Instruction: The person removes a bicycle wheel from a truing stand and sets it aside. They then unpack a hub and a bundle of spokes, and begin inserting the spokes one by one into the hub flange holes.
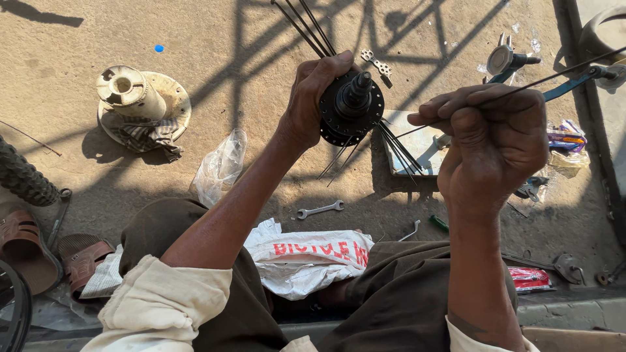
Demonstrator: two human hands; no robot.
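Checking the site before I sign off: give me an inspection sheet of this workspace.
Surface: sandy ground, sunlit, crossed by shadows.
Job's things: black wheel hub with thin black spokes through its flange; one loose spoke.
Clutter: spanner, crumpled plastic bag, printed white sack, flat metal tray, cream spool on a disc with a rag, sandals, small tools at right.
Grippers: left hand grips the hub; right hand, fingers closed, holds the loose spoke.
Cables: nothing seen.
Surroundings: knobbly tyre at left edge, concrete kerb at lower right.
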